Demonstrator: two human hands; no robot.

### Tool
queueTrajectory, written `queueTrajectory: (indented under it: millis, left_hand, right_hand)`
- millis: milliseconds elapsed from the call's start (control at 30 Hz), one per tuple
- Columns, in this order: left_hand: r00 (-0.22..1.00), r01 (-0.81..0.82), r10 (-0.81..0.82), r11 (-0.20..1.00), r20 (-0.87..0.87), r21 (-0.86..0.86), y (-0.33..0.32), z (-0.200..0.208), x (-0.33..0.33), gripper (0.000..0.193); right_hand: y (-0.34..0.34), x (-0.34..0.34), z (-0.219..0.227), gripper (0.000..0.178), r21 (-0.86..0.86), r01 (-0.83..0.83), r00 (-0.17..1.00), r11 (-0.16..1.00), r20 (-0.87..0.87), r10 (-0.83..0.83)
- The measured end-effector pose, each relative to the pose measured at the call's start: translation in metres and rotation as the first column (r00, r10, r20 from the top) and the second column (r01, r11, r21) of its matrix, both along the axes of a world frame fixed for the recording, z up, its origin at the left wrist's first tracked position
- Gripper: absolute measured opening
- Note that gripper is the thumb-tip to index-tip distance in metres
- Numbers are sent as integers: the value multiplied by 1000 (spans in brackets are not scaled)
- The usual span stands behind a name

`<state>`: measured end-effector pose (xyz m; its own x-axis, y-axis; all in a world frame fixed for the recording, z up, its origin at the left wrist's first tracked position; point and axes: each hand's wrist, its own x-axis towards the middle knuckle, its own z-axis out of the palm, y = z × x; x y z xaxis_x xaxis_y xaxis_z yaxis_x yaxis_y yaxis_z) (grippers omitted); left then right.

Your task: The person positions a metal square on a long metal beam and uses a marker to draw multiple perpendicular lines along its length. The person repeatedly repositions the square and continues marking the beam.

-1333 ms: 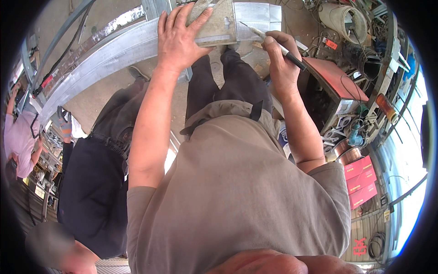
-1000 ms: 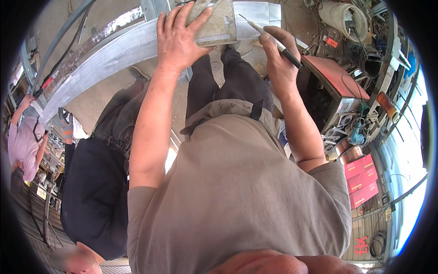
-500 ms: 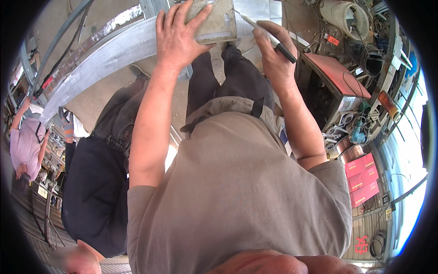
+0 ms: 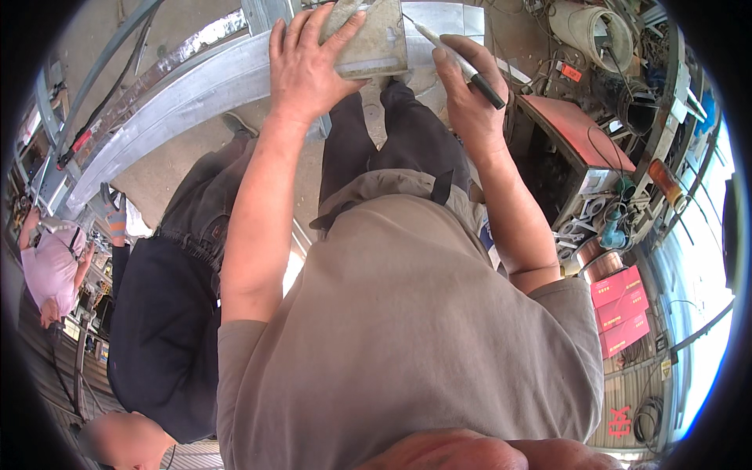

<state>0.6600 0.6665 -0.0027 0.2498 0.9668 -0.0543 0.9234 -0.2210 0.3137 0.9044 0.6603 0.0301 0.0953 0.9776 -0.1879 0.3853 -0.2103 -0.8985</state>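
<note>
My left hand rests with spread fingers on a flat greyish metal plate, its thumb stretched along the plate's near edge. The plate lies across a long, curved, silvery metal beam. In my right hand is a marker pen with a white barrel and a black end. Its thin tip points up and left, close to the plate's right edge; whether it touches the metal I cannot tell. Past the plate, the beam's right end shows.
A person in dark clothes stands close on my left, and another in a pink top is farther left. To the right are a red-topped cabinet, a whitish bucket, cables and stacked red boxes.
The marker and my right hand have shifted very slightly. My left hand stays on the plate. At far left, the person in pink has moved and lowered an arm.
</note>
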Motion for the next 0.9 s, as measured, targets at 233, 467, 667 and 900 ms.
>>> queueTrajectory:
  millis: [233, 467, 667, 900]
  left_hand:
    - [1000, 6, -6, 1000, 2, 8, 1, 2, 1, 115]
    - [1000, 14, -14, 1000, 3, 22, 1, 0, 0, 115]
    - [1000, 1, -1, 1000, 20, 5, 1, -4, -1, 114]
    - [999, -20, 21, 1000, 29, -20, -7, -3, -20, 110]
  right_hand:
    - [-14, 11, 6, 24, -54, -37, 999, 998, 5, 37]
    - [-39, 32, 18, 19, -274, -143, 989, 951, -10, 145]
    - [-41, 41, 19, 17, -167, 26, 986, 986, -159, -53]
    - [-31, 25, 5, 21, -96, 103, 966, 990, -227, -122]
